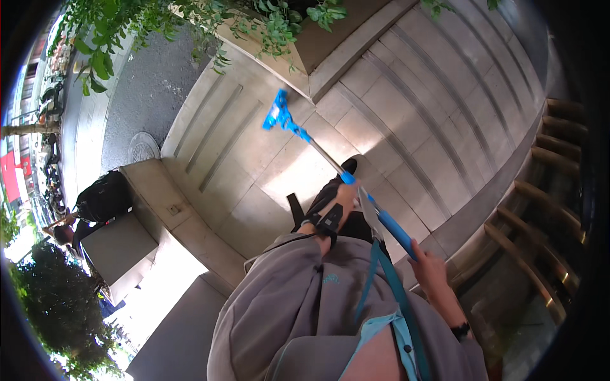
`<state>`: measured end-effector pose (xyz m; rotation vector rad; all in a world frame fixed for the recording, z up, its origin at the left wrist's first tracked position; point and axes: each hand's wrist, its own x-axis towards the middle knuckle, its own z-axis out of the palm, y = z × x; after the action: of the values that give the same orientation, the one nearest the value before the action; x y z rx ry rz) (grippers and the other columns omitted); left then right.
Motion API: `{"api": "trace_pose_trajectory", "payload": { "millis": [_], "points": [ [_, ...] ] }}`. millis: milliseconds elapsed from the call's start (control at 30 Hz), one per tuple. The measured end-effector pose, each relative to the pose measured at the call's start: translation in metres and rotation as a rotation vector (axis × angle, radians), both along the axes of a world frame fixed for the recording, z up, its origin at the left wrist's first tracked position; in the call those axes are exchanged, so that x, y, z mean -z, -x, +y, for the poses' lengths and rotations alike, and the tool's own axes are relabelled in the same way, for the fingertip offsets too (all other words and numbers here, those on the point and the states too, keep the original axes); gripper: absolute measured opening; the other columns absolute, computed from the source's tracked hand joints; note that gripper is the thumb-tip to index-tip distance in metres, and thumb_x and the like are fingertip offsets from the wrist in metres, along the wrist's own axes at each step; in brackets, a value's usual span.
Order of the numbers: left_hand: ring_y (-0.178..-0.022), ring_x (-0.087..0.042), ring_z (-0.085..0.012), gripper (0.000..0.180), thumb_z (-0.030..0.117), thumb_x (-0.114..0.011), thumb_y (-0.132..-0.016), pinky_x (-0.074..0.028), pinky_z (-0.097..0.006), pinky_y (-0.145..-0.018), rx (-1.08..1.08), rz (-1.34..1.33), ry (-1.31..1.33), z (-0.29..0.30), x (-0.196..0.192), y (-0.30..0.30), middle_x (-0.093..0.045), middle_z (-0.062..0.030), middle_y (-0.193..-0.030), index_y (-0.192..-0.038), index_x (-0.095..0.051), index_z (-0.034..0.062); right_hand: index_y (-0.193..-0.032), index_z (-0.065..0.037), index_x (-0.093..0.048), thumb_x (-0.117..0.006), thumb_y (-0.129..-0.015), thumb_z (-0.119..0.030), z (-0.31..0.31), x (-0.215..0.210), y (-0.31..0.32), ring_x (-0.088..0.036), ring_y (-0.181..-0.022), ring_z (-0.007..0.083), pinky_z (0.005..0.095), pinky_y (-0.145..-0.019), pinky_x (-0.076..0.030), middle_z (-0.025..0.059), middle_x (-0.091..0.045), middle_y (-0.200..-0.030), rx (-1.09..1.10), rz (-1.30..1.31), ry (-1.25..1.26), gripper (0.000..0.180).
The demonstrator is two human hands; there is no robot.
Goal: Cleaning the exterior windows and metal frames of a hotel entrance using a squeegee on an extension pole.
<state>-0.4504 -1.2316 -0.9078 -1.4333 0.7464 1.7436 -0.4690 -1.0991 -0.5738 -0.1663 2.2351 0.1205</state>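
A long-handled squeegee (pixel 322 156) slants across the middle of the view, with a bright blue head, a metal pole and blue grip sections. Its head (pixel 277 113) is over the pale paving near the corner of a planter wall, but I cannot tell whether it touches. My left hand (pixel 345 198) is closed around the middle of the pole, a black device strapped at its wrist. Lower down, my right hand (pixel 429 263) grips the bottom end of the blue handle. A pale flat pointed piece (pixel 368 213) lies alongside the pole next to my left hand, its kind unclear.
Low stone walls (pixel 190 219) edge the paving on the left. Steps with dark strips (pixel 413 95) run to the right, beside wooden slats (pixel 534 254). Green leaves (pixel 254 28) overhang the planter. A black bag (pixel 103 195) and a person (pixel 63 233) are at the far left.
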Motion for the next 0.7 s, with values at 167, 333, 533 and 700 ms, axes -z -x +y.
{"api": "trace_pose_trajectory", "payload": {
  "millis": [167,333,533,700],
  "points": [
    [-0.054,-0.054,-0.0202,0.019,0.024,-0.059,-0.077,-0.043,-0.032,-0.047,-0.001,-0.030,-0.145,-0.045,0.023,0.000,-0.054,-0.0053,-0.065,-0.075,-0.055,0.0046,-0.117,-0.020,-0.043,-0.061,-0.070,-0.023,0.008,0.009,0.014,-0.054,-0.060,0.0305,0.0404,-0.053,-0.042,0.0127,-0.053,-0.065,0.077,-0.022,0.197,0.051],
    [-0.054,-0.054,-0.0193,0.018,0.018,-0.061,-0.075,-0.043,-0.030,-0.048,0.425,0.556,-0.182,0.001,-0.043,-0.070,-0.054,-0.0076,-0.064,-0.075,-0.054,0.0020,-0.118,-0.019,-0.043,-0.062,-0.069,-0.024,0.068,-0.044,-0.049,-0.053,-0.054,0.0308,0.0387,-0.049,-0.041,0.0130,-0.051,-0.064,-0.064,-0.053,0.086,0.053],
    [-0.054,-0.054,-0.0189,0.018,0.017,-0.063,-0.073,-0.042,-0.030,-0.047,0.918,0.994,-0.184,0.038,-0.060,-0.082,-0.054,-0.0079,-0.064,-0.075,-0.054,0.0010,-0.123,-0.022,-0.038,-0.063,-0.068,-0.026,0.117,-0.049,-0.135,-0.051,-0.048,0.0316,0.0388,-0.042,-0.039,0.0115,-0.048,-0.060,0.022,-0.070,-0.053,0.061],
    [-0.050,-0.050,-0.0180,0.018,0.014,-0.063,-0.069,-0.039,-0.031,-0.043,0.318,0.637,-0.055,0.030,-0.010,-0.078,-0.053,-0.0087,-0.061,-0.074,-0.054,-0.0006,-0.120,-0.022,-0.040,-0.060,-0.072,-0.026,0.056,-0.003,-0.081,-0.053,-0.053,0.0343,0.0406,-0.046,-0.040,0.0147,-0.052,-0.065,0.004,-0.003,0.089,0.053]
  ]
}}
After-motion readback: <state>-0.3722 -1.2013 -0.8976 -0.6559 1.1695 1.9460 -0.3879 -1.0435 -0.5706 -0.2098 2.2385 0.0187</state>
